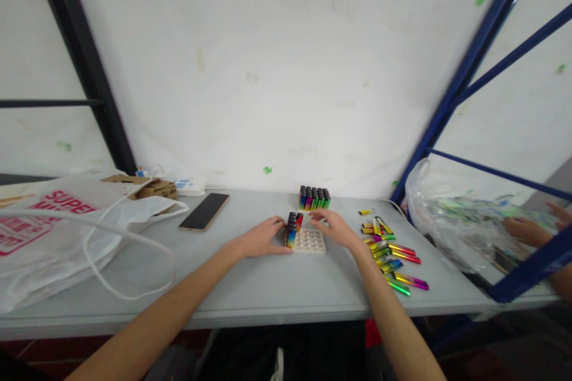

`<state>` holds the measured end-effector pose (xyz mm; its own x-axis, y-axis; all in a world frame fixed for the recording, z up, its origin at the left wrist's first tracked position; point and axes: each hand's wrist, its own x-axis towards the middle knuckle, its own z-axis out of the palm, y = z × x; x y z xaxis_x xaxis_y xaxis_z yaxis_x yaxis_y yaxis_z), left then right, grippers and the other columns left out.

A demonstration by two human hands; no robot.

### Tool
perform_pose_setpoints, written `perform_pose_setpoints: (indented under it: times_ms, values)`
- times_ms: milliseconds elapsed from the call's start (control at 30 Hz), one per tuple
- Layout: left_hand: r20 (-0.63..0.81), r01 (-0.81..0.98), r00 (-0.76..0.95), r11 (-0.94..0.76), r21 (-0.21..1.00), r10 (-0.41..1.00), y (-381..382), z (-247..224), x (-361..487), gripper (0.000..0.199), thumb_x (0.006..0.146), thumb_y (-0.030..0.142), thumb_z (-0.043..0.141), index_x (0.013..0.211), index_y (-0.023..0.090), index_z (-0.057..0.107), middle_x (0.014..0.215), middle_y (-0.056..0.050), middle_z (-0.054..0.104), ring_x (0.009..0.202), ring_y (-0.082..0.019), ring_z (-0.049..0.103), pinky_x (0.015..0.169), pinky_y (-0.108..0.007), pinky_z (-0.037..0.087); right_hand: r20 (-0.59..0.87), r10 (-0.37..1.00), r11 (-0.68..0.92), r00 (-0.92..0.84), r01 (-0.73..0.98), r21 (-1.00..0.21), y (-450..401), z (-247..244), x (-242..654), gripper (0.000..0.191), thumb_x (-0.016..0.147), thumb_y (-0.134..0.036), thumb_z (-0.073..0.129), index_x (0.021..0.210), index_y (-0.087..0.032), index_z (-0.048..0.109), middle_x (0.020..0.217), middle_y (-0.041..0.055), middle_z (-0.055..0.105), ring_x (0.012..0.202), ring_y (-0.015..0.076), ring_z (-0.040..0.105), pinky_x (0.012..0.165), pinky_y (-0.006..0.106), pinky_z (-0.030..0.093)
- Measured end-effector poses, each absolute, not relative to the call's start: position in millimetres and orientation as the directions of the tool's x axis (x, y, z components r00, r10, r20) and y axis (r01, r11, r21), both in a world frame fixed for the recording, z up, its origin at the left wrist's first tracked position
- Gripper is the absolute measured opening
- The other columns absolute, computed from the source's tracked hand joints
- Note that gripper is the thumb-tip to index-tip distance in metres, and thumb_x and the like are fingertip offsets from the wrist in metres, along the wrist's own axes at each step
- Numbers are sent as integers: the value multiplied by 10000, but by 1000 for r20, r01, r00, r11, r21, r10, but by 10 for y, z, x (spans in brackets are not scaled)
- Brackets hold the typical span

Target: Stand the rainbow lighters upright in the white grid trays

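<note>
A white tray with rows of round holes (313, 241) lies on the grey table. Several colourful lighters with black tops (292, 232) stand upright along its left side, and a red one (299, 221) stands at its back. My left hand (263, 238) is at the tray's left edge, fingers and thumb apart beside the standing lighters. Over the tray's back right part is my right hand (331, 227), its fingertips close to the red lighter; whether they hold anything is too small to tell. Behind the tray stands a full block of lighters (314, 197).
Loose shiny lighters (388, 256) lie scattered on the right. A phone (204, 212) and a white plastic bag (67, 220) are on the left. Clear plastic (447, 220) sits by the blue frame (442, 107), with another person's hand (527, 231) beyond it.
</note>
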<state>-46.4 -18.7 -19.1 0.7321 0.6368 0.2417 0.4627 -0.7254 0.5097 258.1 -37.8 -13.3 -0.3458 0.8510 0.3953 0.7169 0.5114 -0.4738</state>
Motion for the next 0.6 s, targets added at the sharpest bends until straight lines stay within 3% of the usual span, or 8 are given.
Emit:
perform_pose_setpoints:
  times_ms: [100,167,200,300,433,500,600]
  values:
    - [231,469,731,-719,512,642,-198,-181,-463,694,829,616,849,1333,166,686,1424,-180,649,1320,-384,632,1192,-456,475,345,928,243,-144,933,-265,-279,36,3136,312,1065,-203,545,1298,-153,746,1272,167,782,1152,263,744,1090,405,537]
    - [224,471,732,-716,516,643,-200,-181,-465,700,829,621,846,1334,165,681,1426,-180,644,1318,-385,633,1193,-463,475,256,967,-6,23,998,-65,-183,135,3504,421,1034,-111,510,1404,-141,710,1385,193,737,1285,258,700,1150,361,490]
    - [224,471,732,-715,516,643,-199,-184,-466,701,829,626,844,1332,166,680,1422,-179,645,1315,-384,634,1193,-465,475,233,970,-68,74,997,-34,-140,172,3663,476,994,-52,507,1427,-103,696,1407,232,718,1311,278,690,1153,368,484]
    - [230,468,736,-724,507,637,-192,-201,-467,692,841,630,833,1332,169,674,1424,-178,637,1321,-377,625,1199,-466,468,172,976,-133,130,991,9,-56,218,3988,486,932,-41,562,1389,-76,725,1388,263,723,1316,300,692,1132,386,498]
    - [222,474,738,-724,500,637,-190,-213,-466,694,845,623,833,1334,159,668,1423,-186,630,1328,-380,616,1200,-473,466,71,988,-141,139,990,27,-5,180,4087,290,954,-179,628,1154,-169,838,1132,173,833,1107,285,779,1002,371,563]
    - [225,468,739,-724,507,635,-193,-213,-466,693,845,623,833,1331,158,669,1417,-186,633,1318,-381,622,1200,-477,465,67,989,-132,131,991,19,30,161,4038,246,983,-231,630,1084,-184,849,1096,166,840,1073,285,784,966,358,565]
    - [241,451,738,-726,519,630,-195,-214,-467,676,837,621,842,1310,167,678,1405,-182,644,1298,-383,633,1189,-485,476,130,986,-107,108,994,-16,99,185,3895,311,1054,-260,549,1153,-146,821,1153,201,823,1110,289,766,953,341,546]
